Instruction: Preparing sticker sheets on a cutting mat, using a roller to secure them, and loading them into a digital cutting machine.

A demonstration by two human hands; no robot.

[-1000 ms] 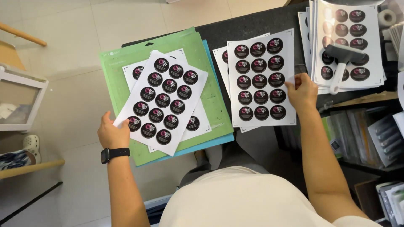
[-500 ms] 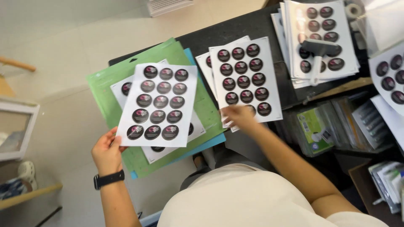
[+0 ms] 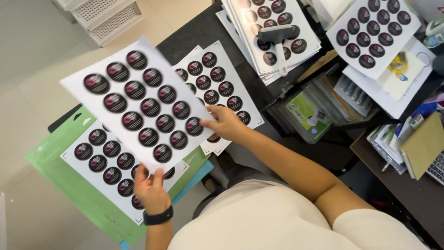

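A person holds up a white sticker sheet [image 3: 138,104] with both hands above a green cutting mat [image 3: 69,180].

The left hand [image 3: 152,192] pinches the sheet's near edge between thumb and fingers; the right hand [image 3: 224,122] closes on its right corner, so the sheet hangs tilted and clear of the mat. Directly under the left grip, a second sheet [image 3: 108,162] lies flat on the mat. Just beyond the right grip, another sheet [image 3: 217,90] rests on the dark table [image 3: 194,34]. Farther off, a stack of sheets [image 3: 273,32] carries a grey scraper tool [image 3: 277,39], seemingly as a weight. White baskets [image 3: 101,14] on the floor look empty.
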